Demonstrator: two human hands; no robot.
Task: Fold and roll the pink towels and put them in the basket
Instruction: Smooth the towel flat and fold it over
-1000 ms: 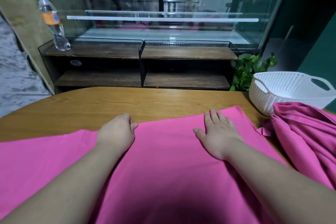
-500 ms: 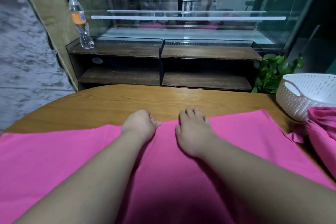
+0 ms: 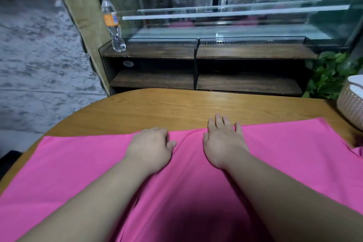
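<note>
Two hands down on one pink towel (image 3: 78, 163), which we see spread flat across the wooden table (image 3: 176, 108), with bare wood beyond its far edge. Left hand (image 3: 151, 147) sits knuckles-up at that far edge, fingers bent under and out of sight; we can't tell if they pinch the cloth. Right hand (image 3: 224, 141) is just beside it, palm flat, fingers straight and slightly spread, tips past the edge onto the wood, gripping nothing. White perforated basket (image 3: 351, 102) sits at the table's far right, cut off by the frame, near the towel's corner but apart from it. We see a sliver of more pink cloth (image 3: 359, 151) at the right border. Behind the table: dark wooden shelf unit (image 3: 196, 53), plastic water bottle (image 3: 114, 25) standing on its left end, glass display case (image 3: 216, 15) above, green plant (image 3: 330, 76) at right.
</note>
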